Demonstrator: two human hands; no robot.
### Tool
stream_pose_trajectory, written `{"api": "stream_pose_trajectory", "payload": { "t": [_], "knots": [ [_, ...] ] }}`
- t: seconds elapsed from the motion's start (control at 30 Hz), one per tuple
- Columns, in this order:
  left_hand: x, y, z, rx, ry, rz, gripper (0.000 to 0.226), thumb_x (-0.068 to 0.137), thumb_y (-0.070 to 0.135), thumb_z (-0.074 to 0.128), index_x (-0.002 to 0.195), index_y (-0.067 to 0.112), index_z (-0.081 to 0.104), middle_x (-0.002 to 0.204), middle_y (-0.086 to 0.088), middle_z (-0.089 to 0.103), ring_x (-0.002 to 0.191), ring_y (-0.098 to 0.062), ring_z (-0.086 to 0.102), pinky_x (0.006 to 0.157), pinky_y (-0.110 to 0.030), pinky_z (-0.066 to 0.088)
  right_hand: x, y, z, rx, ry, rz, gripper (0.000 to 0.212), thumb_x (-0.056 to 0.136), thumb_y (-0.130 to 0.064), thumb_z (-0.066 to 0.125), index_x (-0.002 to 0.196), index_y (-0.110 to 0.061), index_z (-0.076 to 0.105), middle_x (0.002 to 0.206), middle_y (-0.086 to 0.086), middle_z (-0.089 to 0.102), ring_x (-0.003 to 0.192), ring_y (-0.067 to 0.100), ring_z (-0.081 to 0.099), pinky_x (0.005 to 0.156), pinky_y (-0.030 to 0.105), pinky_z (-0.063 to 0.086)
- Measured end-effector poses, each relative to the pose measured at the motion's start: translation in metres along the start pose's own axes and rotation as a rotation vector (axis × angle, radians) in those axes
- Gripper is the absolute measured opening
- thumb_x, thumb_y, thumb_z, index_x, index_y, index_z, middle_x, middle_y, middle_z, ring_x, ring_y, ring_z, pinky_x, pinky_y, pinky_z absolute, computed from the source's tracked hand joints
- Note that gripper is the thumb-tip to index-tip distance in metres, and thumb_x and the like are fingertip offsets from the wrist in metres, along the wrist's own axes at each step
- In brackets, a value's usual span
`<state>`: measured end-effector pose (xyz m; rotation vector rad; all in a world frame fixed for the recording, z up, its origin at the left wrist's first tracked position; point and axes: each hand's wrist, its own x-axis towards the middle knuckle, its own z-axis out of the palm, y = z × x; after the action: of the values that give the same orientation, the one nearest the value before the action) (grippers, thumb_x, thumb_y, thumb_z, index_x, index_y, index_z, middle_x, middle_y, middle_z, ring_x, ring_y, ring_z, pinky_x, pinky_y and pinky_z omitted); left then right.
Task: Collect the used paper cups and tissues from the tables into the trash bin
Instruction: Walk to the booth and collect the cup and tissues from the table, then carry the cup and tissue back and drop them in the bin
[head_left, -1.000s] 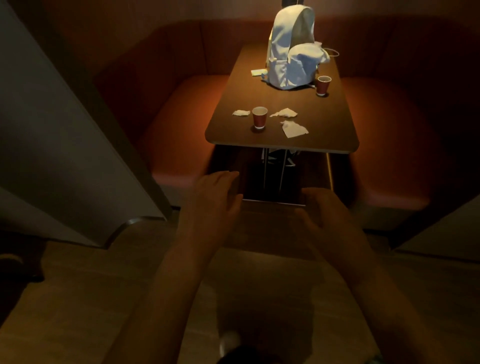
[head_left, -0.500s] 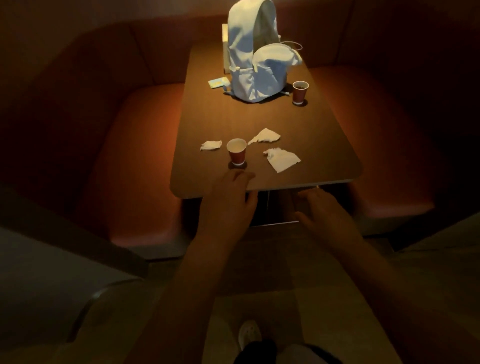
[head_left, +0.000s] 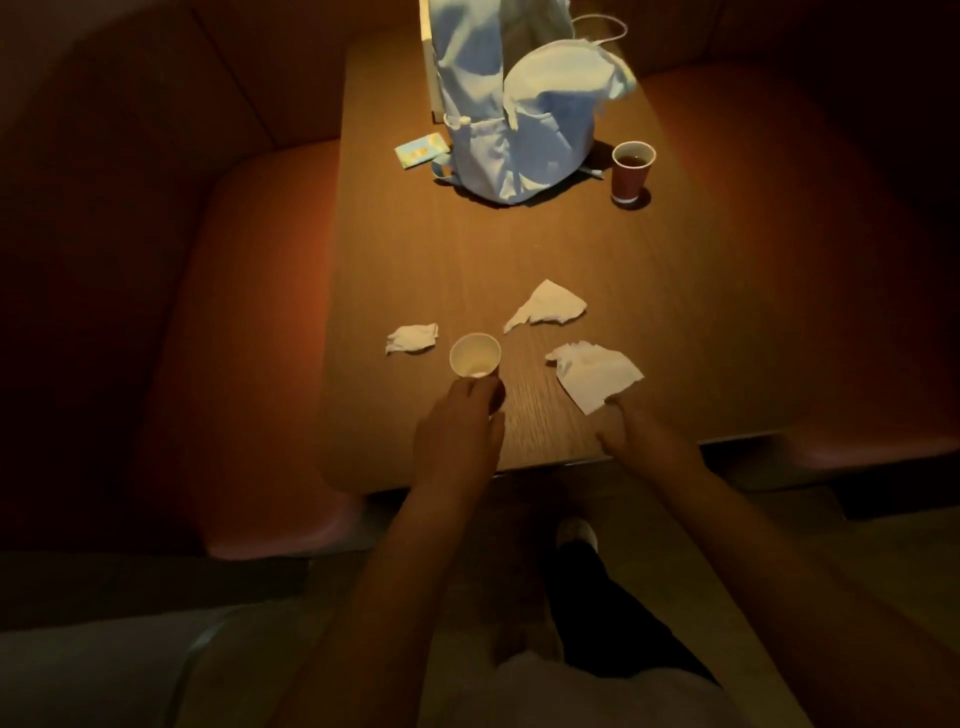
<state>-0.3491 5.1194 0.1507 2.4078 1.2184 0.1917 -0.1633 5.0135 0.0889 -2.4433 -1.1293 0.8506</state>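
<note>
A red paper cup (head_left: 475, 355) with a white inside stands near the front of the wooden table (head_left: 415, 249). My left hand (head_left: 460, 431) grips its near side, and the fingers hide the cup's lower body. Three crumpled white tissues lie around it: one to the left (head_left: 412, 338), one behind to the right (head_left: 548, 307), one larger at the right (head_left: 597, 371). My right hand (head_left: 641, 436) touches the near corner of that larger tissue with its fingertips. A second red cup (head_left: 632, 171) holding dark liquid stands farther back on the right. No trash bin is in view.
A pale backpack (head_left: 514, 104) stands upright at the back of the table, with a small printed packet (head_left: 421, 150) to its left. Orange padded benches (head_left: 249, 322) flank the table on both sides. My shoe (head_left: 576, 532) shows on the floor below the table edge.
I have stepped up to the table. My left hand moved forward from the table edge onto the near cup. My right hand rose from below the edge to the large tissue.
</note>
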Motion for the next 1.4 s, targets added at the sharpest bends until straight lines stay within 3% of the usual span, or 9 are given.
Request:
{"api": "stream_pose_trajectory", "payload": {
  "t": [0.1, 0.33, 0.5, 0.8, 1.03, 1.2, 1.3, 1.4],
  "knots": [
    [0.029, -0.012, 0.019, 0.037, -0.009, -0.079, 0.04, 0.092, 0.023, 0.055, 0.131, 0.022, 0.048, 0.126, 0.0, 0.051, 0.105, -0.015, 0.052, 0.085, -0.032, 0.049, 0.046, 0.004, 0.002, 0.043, -0.023, 0.046, 0.051, 0.086, -0.024, 0.066, 0.132, -0.013, 0.046, 0.129, 0.014, 0.05, 0.111, 0.027, 0.053, 0.089, 0.037, 0.048],
    [0.075, -0.037, 0.041, 0.002, -0.12, -0.136, 0.039, 0.094, 0.021, 0.052, 0.134, 0.022, 0.047, 0.13, 0.003, 0.05, 0.109, -0.012, 0.05, 0.087, -0.027, 0.047, 0.098, 0.018, 0.016, -0.123, -0.128, 0.045, 0.05, 0.087, -0.028, 0.063, 0.13, -0.014, 0.043, 0.129, 0.01, 0.047, 0.115, 0.026, 0.047, 0.09, 0.034, 0.044],
    [0.097, -0.054, 0.044, -0.013, -0.21, -0.128, 0.038, 0.095, 0.02, 0.051, 0.133, 0.022, 0.048, 0.13, 0.004, 0.049, 0.109, -0.012, 0.05, 0.087, -0.027, 0.047, 0.107, 0.019, 0.031, -0.25, -0.094, 0.027, 0.037, 0.089, -0.024, 0.056, 0.122, -0.017, 0.043, 0.125, 0.008, 0.043, 0.109, 0.023, 0.047, 0.086, 0.033, 0.044],
    [0.134, -0.085, 0.034, 0.165, -0.284, 0.177, 0.024, 0.094, 0.025, 0.052, 0.117, 0.023, 0.06, 0.114, 0.005, 0.057, 0.094, -0.01, 0.051, 0.079, -0.027, 0.048, 0.088, -0.009, 0.063, -0.269, -0.062, 0.278, 0.031, 0.086, -0.016, 0.061, 0.114, -0.015, 0.048, 0.117, 0.006, 0.047, 0.101, 0.021, 0.054, 0.077, 0.032, 0.046],
    [0.149, -0.105, 0.026, 0.165, -0.298, 0.431, 0.022, 0.091, 0.024, 0.057, 0.11, 0.021, 0.065, 0.109, 0.004, 0.059, 0.095, -0.013, 0.054, 0.071, -0.023, 0.044, 0.048, -0.029, 0.08, -0.033, 0.252, 0.387, 0.013, 0.094, -0.021, 0.05, 0.1, -0.014, 0.059, 0.11, 0.003, 0.052, 0.09, 0.017, 0.054, 0.069, 0.024, 0.039],
    [0.143, -0.067, 0.02, 0.038, -0.255, 0.697, 0.015, 0.08, 0.014, 0.071, 0.095, 0.015, 0.068, 0.094, -0.002, 0.064, 0.085, -0.022, 0.06, 0.063, -0.03, 0.049, -0.005, -0.05, 0.051, 0.149, 0.466, 0.439, 0.008, 0.092, -0.023, 0.054, 0.092, -0.016, 0.059, 0.095, -0.005, 0.05, 0.078, 0.01, 0.05, 0.056, 0.014, 0.028],
    [0.127, -0.026, 0.004, -0.051, -0.246, 0.884, 0.016, 0.08, 0.014, 0.071, 0.096, 0.016, 0.069, 0.096, 0.001, 0.065, 0.085, -0.016, 0.06, 0.064, -0.02, 0.045, -0.052, -0.063, 0.021, 0.19, 0.587, 0.508, 0.003, 0.091, -0.024, 0.056, 0.092, -0.022, 0.058, 0.093, -0.006, 0.057, 0.078, 0.008, 0.054, 0.056, 0.015, 0.032],
    [0.099, 0.017, -0.019, -0.144, -0.243, 1.048, 0.015, 0.083, 0.018, 0.067, 0.097, 0.016, 0.069, 0.095, 0.003, 0.065, 0.085, -0.011, 0.059, 0.07, -0.007, 0.033, -0.111, -0.079, -0.004, 0.102, 0.646, 0.595, 0.005, 0.091, -0.028, 0.055, 0.096, -0.029, 0.056, 0.092, -0.015, 0.048, 0.077, 0.001, 0.048, 0.056, 0.013, 0.03]
  ]
}}
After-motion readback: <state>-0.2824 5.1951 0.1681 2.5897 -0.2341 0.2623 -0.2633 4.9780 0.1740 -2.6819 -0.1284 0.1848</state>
